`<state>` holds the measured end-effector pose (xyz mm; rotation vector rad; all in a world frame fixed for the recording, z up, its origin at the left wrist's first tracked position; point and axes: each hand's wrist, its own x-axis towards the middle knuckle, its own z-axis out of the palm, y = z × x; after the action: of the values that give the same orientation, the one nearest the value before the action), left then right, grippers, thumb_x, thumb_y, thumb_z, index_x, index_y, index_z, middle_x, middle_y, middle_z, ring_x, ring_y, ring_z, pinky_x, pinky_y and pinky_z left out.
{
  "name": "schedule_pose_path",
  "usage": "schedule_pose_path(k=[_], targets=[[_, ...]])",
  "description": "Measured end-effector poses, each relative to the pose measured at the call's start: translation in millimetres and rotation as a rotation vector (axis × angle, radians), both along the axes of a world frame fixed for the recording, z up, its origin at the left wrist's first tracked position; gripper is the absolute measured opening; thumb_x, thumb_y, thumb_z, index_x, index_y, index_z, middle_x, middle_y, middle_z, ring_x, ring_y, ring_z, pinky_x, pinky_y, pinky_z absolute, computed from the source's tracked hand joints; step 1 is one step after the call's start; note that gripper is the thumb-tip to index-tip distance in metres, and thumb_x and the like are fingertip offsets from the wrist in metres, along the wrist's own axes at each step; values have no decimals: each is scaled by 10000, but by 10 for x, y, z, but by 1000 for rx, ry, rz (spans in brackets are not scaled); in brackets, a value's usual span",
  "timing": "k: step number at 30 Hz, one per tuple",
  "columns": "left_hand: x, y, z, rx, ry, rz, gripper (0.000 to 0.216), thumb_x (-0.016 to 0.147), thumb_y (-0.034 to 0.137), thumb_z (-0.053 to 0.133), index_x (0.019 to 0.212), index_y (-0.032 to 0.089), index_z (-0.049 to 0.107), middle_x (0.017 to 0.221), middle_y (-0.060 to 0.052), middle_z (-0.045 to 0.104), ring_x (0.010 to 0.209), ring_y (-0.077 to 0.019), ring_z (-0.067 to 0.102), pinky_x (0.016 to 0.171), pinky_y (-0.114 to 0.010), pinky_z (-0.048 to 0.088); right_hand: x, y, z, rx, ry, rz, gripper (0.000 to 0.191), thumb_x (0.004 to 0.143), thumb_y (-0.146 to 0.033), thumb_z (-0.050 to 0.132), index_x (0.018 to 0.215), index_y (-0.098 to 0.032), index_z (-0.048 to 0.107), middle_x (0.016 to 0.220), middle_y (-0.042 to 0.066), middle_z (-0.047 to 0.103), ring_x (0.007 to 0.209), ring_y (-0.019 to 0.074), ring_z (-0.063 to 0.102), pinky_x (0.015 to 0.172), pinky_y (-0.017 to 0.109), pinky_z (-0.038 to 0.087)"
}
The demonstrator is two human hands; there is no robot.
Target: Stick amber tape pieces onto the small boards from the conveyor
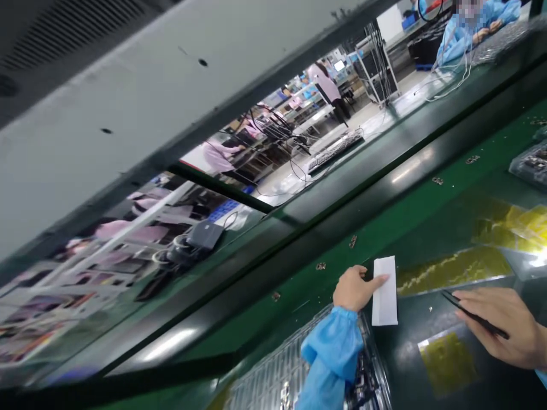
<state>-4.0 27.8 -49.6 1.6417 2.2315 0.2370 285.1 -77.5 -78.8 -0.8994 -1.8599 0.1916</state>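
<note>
My left hand [354, 287], in a blue sleeve, pinches the left edge of a white paper strip [384, 291] that lies on the dark green bench. My right hand [504, 324] at the right edge grips thin black tweezers [472, 313] whose tips point left toward a strip of yellow film [455, 269]. A second yellow patch [447, 361] lies on the dark mat below my right hand.
A clear plastic tray [273, 370] of small parts sits under my left forearm. Small metal pieces [352, 241] dot the green surface. More yellow film [517, 228] and another tray [530, 162] lie at the right. A person in blue [470, 28] works at the far bench.
</note>
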Motion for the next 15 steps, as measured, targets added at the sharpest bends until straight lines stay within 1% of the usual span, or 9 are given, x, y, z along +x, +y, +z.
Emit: schedule_pose_path(k=[2, 4, 5, 7, 9, 10, 12, 15], targets=[[51, -54, -64, -73, 31, -50, 438, 471, 539, 742, 723, 198, 633, 861, -94, 673, 867, -297, 612, 712, -341, 428, 7, -18, 24, -10, -22, 6, 324, 722, -75, 639, 1026, -176, 587, 965, 72, 707, 838, 195, 684, 713, 300, 583], [87, -69, -89, -125, 40, -81, 361, 526, 527, 715, 670, 210, 621, 820, -69, 674, 818, -262, 621, 667, -308, 421, 14, -31, 30, -15, -36, 9, 326, 720, -77, 642, 1026, -178, 591, 965, 73, 707, 831, 196, 685, 704, 301, 584], [101, -71, -90, -141, 41, -89, 344, 549, 519, 703, 678, 211, 618, 803, -58, 675, 797, -246, 624, 647, -294, 417, 16, -36, 29, -14, -38, 9, 323, 717, -79, 646, 1021, -175, 596, 962, 73, 707, 830, 198, 685, 701, 301, 586], [124, -81, -76, -156, 52, -82, 388, 565, 527, 689, 770, 205, 619, 803, -55, 675, 787, -237, 624, 620, -282, 408, 18, -41, 27, -9, -35, 6, 320, 709, -78, 654, 1012, -171, 607, 963, 76, 707, 834, 203, 685, 701, 303, 588], [150, -104, -62, -158, 77, -59, 511, 541, 573, 685, 875, 193, 606, 848, -77, 672, 818, -261, 616, 609, -290, 397, 18, -42, 26, -10, -30, 1, 325, 706, -74, 655, 1013, -171, 612, 968, 76, 706, 840, 206, 684, 705, 305, 588], [164, -119, -60, -160, 89, -48, 551, 524, 595, 684, 889, 190, 601, 868, -89, 667, 834, -276, 610, 604, -295, 390, 18, -41, 26, -11, -29, 3, 328, 707, -73, 654, 1017, -172, 611, 971, 76, 705, 841, 204, 683, 706, 303, 588], [190, -147, -68, -170, 93, -37, 542, 496, 603, 694, 836, 192, 602, 861, -95, 659, 833, -287, 605, 592, -297, 379, 21, -40, 24, -10, -22, 11, 319, 715, -78, 649, 1017, -173, 612, 973, 74, 705, 841, 199, 683, 704, 296, 585], [213, -186, -103, -178, 53, -20, 433, 488, 539, 730, 711, 197, 585, 748, -61, 644, 761, -256, 609, 570, -283, 371, 35, -44, 19, 19, 8, 23, 273, 739, -79, 633, 1000, -157, 620, 960, 73, 707, 833, 188, 682, 707, 285, 578]])
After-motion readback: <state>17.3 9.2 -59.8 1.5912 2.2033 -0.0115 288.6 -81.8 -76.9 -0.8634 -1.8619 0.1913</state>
